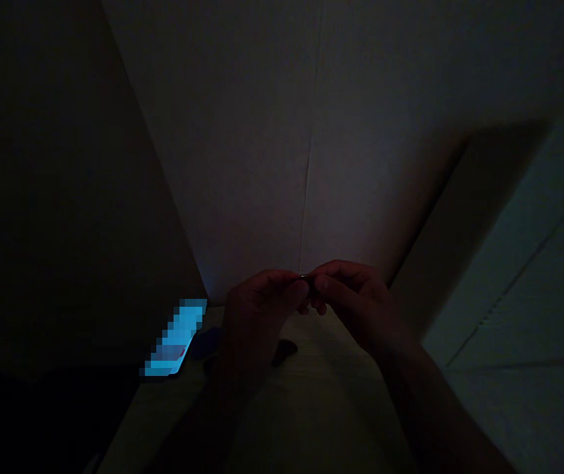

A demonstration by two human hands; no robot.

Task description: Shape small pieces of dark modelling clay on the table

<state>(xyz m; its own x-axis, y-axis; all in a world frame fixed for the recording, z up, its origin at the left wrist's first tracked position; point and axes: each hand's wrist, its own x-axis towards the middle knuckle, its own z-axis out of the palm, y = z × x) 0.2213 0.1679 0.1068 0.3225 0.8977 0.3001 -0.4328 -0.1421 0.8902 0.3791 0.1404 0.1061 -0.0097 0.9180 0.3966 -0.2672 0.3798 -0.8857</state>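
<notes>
Both hands meet above a wooden surface (pixel 311 408) in dim light. My left hand (pixel 266 303) is closed, thumb and fingers pinching a small dark object (pixel 304 277) with a faint shiny edge. From the other side my right hand (pixel 351 289) pinches at the same object, thumb against fingers. Its kind cannot be made out; the fingertips cover most of it. Below my left hand, a dark rounded item (pixel 284 353) lies on the wood, partly hidden by the wrist.
At the left a lit screen (pixel 176 339), blurred into blocks, lies at the surface's edge. A dark blue item (pixel 206 343) sits beside it. Behind rises a pale wall (pixel 252 164) with a vertical seam. A light wooden panel (pixel 518 283) stands at the right.
</notes>
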